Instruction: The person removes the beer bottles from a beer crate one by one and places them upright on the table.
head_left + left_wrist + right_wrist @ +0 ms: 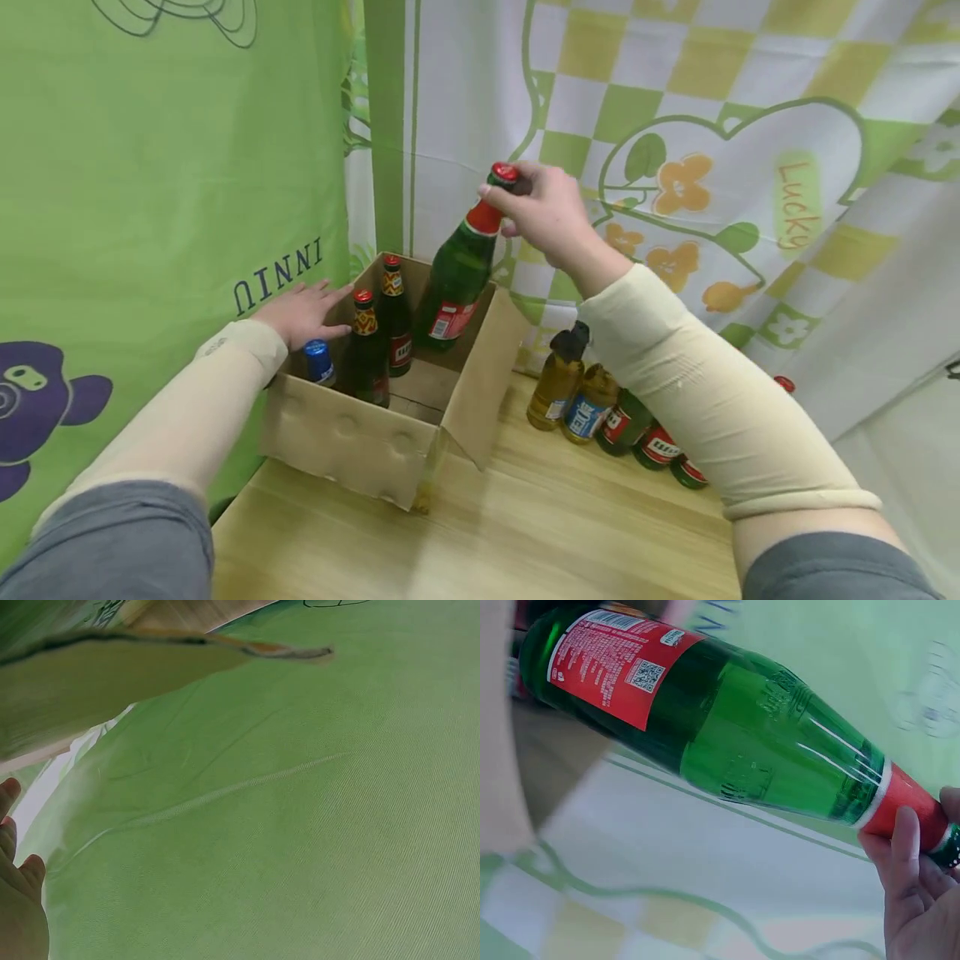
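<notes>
My right hand [551, 212] grips a green glass bottle [463, 267] by its red-wrapped neck, just under the red cap. The bottle tilts, its base down inside an open cardboard box [352, 429]. In the right wrist view the same bottle [772, 735] shows a red label with a QR code. My left hand [303, 312] lies with fingers spread at the box's left rim, beside the bottles inside. In the box stand two dark bottles [395, 321] with red caps and patterned neck bands, and one blue-capped bottle [318, 362].
Right of the box, a row of several bottles [588, 408], amber and green, stands on the wooden table [517, 533], partly behind my right arm. A box flap [487, 379] sticks out to the right. A green cloth [172, 167] hangs at left, a checked curtain [675, 58] behind.
</notes>
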### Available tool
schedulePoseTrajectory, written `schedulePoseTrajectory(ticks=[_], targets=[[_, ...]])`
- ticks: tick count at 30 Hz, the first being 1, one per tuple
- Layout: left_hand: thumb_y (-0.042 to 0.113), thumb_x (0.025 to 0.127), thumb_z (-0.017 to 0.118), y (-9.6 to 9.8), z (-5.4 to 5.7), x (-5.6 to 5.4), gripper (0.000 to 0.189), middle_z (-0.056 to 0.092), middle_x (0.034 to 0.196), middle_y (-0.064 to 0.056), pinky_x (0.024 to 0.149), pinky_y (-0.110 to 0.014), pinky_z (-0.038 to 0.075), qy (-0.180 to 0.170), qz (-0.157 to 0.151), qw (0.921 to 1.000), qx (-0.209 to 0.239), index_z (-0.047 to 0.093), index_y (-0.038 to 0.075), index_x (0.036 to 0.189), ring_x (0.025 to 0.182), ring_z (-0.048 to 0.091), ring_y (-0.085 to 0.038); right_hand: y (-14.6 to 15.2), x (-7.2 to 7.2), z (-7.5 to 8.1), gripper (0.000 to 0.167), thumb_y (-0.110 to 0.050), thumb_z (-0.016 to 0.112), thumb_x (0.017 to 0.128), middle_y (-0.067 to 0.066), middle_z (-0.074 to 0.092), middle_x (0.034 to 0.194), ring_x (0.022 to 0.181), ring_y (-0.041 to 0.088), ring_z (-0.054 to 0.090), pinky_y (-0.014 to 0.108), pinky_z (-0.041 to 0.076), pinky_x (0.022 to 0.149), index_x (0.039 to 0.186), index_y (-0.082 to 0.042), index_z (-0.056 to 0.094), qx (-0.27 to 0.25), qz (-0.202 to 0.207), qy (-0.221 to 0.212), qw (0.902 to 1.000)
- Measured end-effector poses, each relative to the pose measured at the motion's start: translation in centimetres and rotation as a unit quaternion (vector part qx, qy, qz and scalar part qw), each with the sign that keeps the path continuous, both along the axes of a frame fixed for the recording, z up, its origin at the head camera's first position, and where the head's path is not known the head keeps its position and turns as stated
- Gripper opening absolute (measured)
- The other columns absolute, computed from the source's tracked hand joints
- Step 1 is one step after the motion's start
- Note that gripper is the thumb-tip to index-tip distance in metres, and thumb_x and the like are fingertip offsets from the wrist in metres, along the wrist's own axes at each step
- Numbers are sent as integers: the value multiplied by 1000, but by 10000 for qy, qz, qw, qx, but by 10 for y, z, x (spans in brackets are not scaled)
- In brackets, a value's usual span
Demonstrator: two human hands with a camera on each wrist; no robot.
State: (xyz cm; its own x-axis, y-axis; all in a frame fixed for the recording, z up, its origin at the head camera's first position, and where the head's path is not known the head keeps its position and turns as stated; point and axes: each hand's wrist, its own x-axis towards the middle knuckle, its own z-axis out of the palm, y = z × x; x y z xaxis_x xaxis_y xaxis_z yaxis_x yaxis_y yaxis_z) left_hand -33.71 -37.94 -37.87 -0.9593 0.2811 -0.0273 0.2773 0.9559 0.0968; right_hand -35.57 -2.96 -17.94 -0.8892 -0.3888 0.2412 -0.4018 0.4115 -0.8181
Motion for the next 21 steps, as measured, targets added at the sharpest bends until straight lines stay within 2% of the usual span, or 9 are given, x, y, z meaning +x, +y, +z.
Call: schedulePoseTrajectory(ticks=[5,8,10,12,14,17,21], targets=[[52,104,53,-7,1,2,84,30,158,-37,122,-64,13,18,69,10000,-47,24,0,162,149,23,-52,20,22,51,47,-29,72,100,10,72,121,104,18,69,28,62,78,140,-6,62,-55,-250,539,9982],[53,104,52,-7,4,2,84,29,158,-37,122,-65,12,111,18,9999,-118,25,-1,162,149,22,-53,38,32,69,48,-30,72,99,8,71,116,96,16,68,21,60,75,139,-5,62,114,-323,653,9973],[53,104,51,-7,5,1,83,28,159,-36,122,-65,11,203,-56,9995,-222,25,-1,162,150,20,-52,50,37,73,50,-32,71,99,8,71,116,91,13,68,18,58,74,140,-4,62,398,-391,679,9961],[53,104,51,-9,3,0,83,27,160,-35,122,-66,10,330,-152,9989,-287,26,-2,161,150,18,-52,63,41,69,52,-34,71,99,9,71,115,86,11,68,16,57,72,140,-3,61,816,-434,742,9930],[52,104,51,-10,2,1,83,26,161,-34,122,-66,9,422,-217,9984,-321,27,-3,160,151,16,-52,76,44,59,53,-37,70,100,13,72,116,84,12,69,17,56,70,139,-3,62,1251,-445,793,9880],[51,104,52,-12,-1,1,82,25,162,-33,122,-66,8,501,-252,9980,-275,28,-3,160,152,14,-51,97,47,33,52,-39,69,100,17,73,116,86,18,71,22,57,68,137,-3,63,1819,-434,832,9788],[52,104,51,-9,-2,3,82,26,161,-34,122,-66,8,534,-261,9978,-309,29,-3,160,151,16,-52,123,47,-8,51,-40,66,102,20,73,117,95,28,72,37,60,76,137,-2,63,2299,-422,579,9706]])
